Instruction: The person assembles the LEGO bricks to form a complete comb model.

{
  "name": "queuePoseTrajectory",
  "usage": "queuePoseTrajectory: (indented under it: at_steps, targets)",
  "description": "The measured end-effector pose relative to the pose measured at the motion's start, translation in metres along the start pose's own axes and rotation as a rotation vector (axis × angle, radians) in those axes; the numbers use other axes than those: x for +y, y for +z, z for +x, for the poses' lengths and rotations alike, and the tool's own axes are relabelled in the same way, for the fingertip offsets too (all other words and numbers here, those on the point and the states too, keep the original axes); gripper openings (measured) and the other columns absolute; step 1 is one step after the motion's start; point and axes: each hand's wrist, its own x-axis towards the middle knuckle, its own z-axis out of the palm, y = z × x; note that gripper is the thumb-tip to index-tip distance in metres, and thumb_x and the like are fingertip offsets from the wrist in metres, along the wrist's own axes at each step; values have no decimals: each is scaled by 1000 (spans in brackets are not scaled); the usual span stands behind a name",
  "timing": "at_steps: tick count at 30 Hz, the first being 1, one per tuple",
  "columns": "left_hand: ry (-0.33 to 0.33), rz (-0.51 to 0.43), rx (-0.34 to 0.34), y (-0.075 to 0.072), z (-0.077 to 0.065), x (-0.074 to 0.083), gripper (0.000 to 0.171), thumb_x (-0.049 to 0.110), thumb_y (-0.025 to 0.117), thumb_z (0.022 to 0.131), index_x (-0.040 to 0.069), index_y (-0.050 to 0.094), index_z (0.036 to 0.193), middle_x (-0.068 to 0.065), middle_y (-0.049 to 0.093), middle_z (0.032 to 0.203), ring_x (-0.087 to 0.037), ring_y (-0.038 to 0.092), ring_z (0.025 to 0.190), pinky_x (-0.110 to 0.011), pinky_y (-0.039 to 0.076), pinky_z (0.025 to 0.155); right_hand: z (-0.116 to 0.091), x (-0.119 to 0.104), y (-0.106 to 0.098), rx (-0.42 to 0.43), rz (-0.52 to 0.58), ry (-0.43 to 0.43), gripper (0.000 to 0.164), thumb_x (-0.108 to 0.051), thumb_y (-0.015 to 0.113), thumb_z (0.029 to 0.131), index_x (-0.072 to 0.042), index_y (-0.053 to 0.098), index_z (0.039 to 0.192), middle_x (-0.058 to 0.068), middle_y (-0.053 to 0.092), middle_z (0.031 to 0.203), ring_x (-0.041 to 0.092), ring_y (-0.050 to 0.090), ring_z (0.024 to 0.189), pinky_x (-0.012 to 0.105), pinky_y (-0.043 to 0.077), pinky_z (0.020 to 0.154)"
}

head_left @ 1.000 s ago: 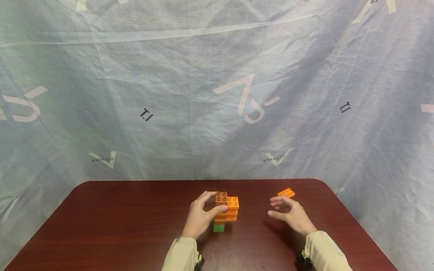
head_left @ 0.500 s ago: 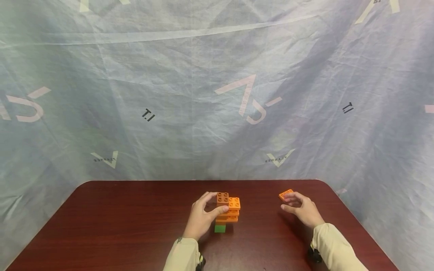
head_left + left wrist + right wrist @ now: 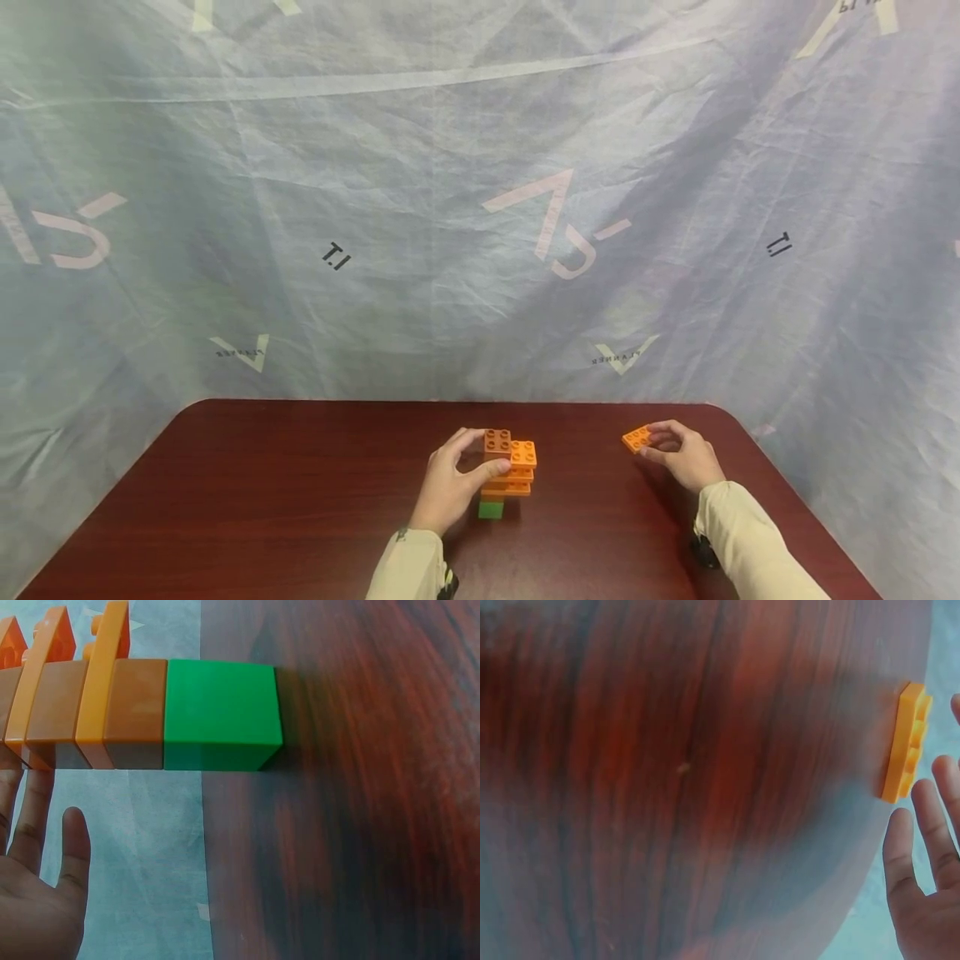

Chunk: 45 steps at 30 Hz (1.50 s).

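My left hand (image 3: 444, 489) grips the upper part of an upright stack of toy building bricks, thumb across its near side. A brown brick (image 3: 497, 440) tops the stack. Orange plates (image 3: 523, 454) jut out to the right between brown bricks, and a green brick (image 3: 221, 705) forms the base on the table. Over at the right, my right hand (image 3: 690, 461) pinches the right end of a loose orange plate (image 3: 634, 438) with thumb and fingers. In the right wrist view this orange plate (image 3: 904, 742) lies low against the tabletop, studs facing away; the thumb is out of sight.
The dark red wooden table (image 3: 300, 483) has rounded back corners. A grey printed cloth (image 3: 420, 208) hangs right behind it and along both sides. Between the two hands lies bare tabletop.
My right hand has moved right and away from me to the loose orange plate, its fingers closing on the plate's right end. My left hand keeps hold of the stack.
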Motion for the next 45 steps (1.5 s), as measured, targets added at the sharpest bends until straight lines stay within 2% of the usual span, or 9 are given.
queuePoseTrajectory:
  at_steps: [4,8,12,18,23,28,33,38,45]
  targets:
    - [-5,-3,-1,2,0,0,63,39,80,88,2,62,136,-23,53,145,-44,40,141,-64,36,108,2,4,0,25,-42,-4,43,-8,77,89,7,61,126,28,67,115,42,66,103,46,55,80]
    - [-13,-1,-3,3,-1,1,64,40,80,88,1,62,136,-25,50,147,-46,37,143,-65,35,109,4,7,1,26,-118,-5,46,-3,73,89,7,58,131,33,59,128,49,60,111,57,50,89]
    - [-7,0,-4,4,-1,0,62,39,80,88,2,63,135,-23,52,146,-44,40,141,-65,35,109,9,8,2,-9,-183,0,53,0,69,89,6,52,139,37,51,138,56,51,120,66,42,97]
    - [0,-4,-4,6,-1,-1,61,38,80,88,2,64,134,-22,54,144,-43,43,139,-65,36,108,15,10,6,-87,-236,10,64,-4,69,87,6,46,146,35,39,150,61,43,127,68,40,99]
    - [-2,-8,-10,6,-1,0,62,38,80,88,1,63,135,-22,55,143,-44,42,140,-65,36,108,14,15,9,-56,-244,-33,63,-7,75,84,7,52,141,38,49,138,57,49,119,66,43,95]
    - [-23,-4,-5,4,-1,0,65,40,80,88,1,62,137,-26,49,148,-46,38,142,-65,36,108,12,14,9,-31,-251,-79,55,-13,82,81,6,63,129,33,54,128,54,50,115,66,43,94]
    - [-23,1,-6,2,-1,0,65,39,80,88,0,61,137,-26,48,148,-45,38,142,-65,35,109,10,10,9,-54,-245,-69,56,-15,82,82,7,62,129,35,54,131,53,52,115,66,43,95]
    - [-25,-3,-5,1,0,0,67,40,81,87,0,61,137,-28,46,150,-46,37,143,-65,35,109,10,7,9,-61,-248,-81,49,-16,80,85,8,65,124,32,60,121,46,58,104,62,47,91]
    - [-3,0,-10,0,1,0,60,38,80,88,4,64,135,-20,56,143,-40,48,135,-61,43,104,11,8,13,-25,-245,-72,39,-17,82,84,4,69,114,29,65,116,43,60,99,60,48,89]
